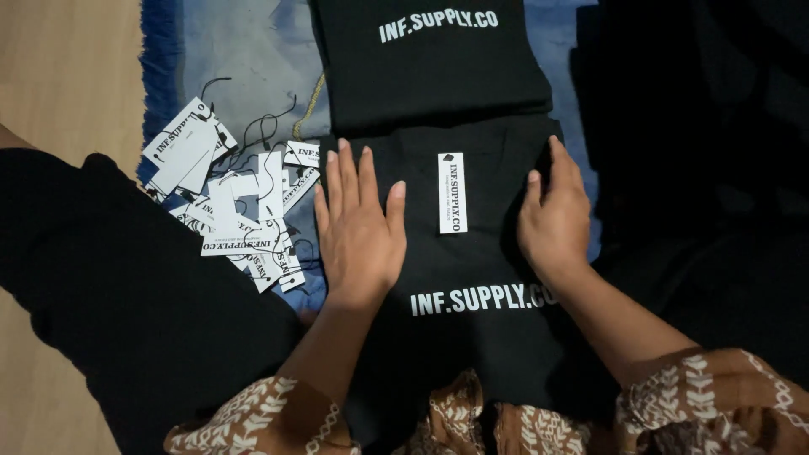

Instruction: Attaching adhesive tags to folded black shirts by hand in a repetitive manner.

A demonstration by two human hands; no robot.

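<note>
A folded black garment [472, 337] with white lettering lies in front of me. My left hand [358, 223] rests flat on its left part, fingers apart. My right hand [554, 215] presses on its right edge, fingers slightly curled, holding nothing. Between the hands a narrow white paper tag [452, 193] lies upright on the cloth. A second folded black garment [434, 63] with white print sits just beyond, its near edge touching the first.
A loose heap of white paper tags with black strings [232, 202] lies left of my left hand on a blue fringed cloth [236, 50]. Black fabric [109, 286] covers the lower left. Dark cloth [708, 126] fills the right. Wooden floor [59, 67] shows at far left.
</note>
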